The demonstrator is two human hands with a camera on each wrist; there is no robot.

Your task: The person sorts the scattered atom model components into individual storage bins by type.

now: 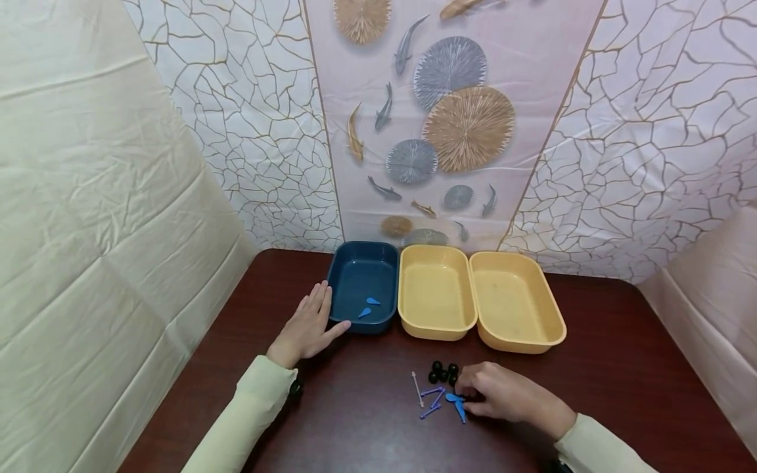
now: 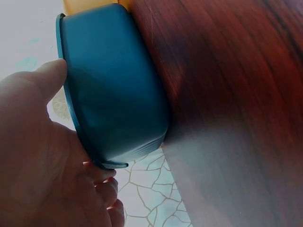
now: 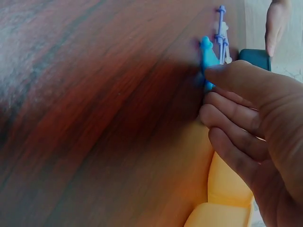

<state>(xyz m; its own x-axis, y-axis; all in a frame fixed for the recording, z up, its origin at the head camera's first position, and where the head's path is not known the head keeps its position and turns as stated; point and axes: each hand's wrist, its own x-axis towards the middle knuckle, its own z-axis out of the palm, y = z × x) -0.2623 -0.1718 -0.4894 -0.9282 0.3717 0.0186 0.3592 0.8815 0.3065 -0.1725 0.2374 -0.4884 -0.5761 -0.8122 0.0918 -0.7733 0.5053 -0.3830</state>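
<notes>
My left hand (image 1: 307, 325) lies flat on the dark wooden table (image 1: 355, 420), its straight fingers and thumb touching the left side and front corner of a dark blue bin (image 1: 363, 286). The left wrist view shows the same hand (image 2: 38, 156) against the blue bin wall (image 2: 113, 85). Two small light blue pieces (image 1: 367, 307) lie inside that bin. My right hand (image 1: 497, 394) has curled fingers and pinches one end of a light blue piece (image 1: 458, 404) lying on the table. In the right wrist view, the thumb (image 3: 232, 75) covers the end of the blue piece (image 3: 207, 54).
Two yellow bins (image 1: 436, 289) (image 1: 514, 302) stand in a row right of the blue one, against the patterned wall. Several black beads (image 1: 443, 372) and thin purple sticks (image 1: 432, 397) lie just left of my right hand. A cloth hangs on the left.
</notes>
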